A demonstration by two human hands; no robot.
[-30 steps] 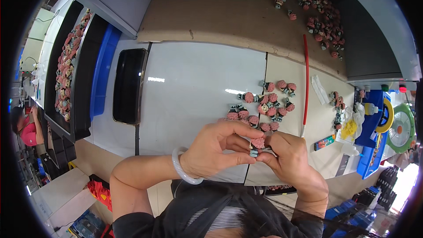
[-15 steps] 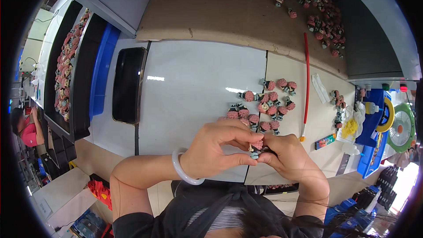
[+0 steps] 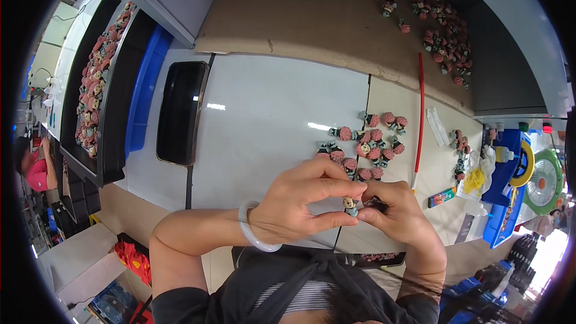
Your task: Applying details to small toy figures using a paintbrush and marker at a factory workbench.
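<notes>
My left hand (image 3: pixel 303 199), with a pale bangle at its wrist, pinches a small pink-haired figurine (image 3: pixel 350 205) between thumb and fingertips, its pale face toward me. My right hand (image 3: pixel 393 209) is closed close beside it, fingertips nearly meeting those of the left. Something dark shows between the right thumb and fingers, too hidden to name. Just beyond the hands, several loose figurines with pink hair (image 3: pixel 377 136) lie on the white table (image 3: pixel 270 108).
A dark phone (image 3: pixel 182 114) lies at left, beside a black tray (image 3: pixel 112 144) full of figurines and a blue bin. More figurines heap on the brown board (image 3: pixel 300 12). At right are a red-handled brush (image 3: pixel 421 108), a blue holder with yellow tape and a green fan (image 3: pixel 545 181).
The figurine in my left hand has turned so its face shows more. Both hands stay close together; the whole view has shifted slightly.
</notes>
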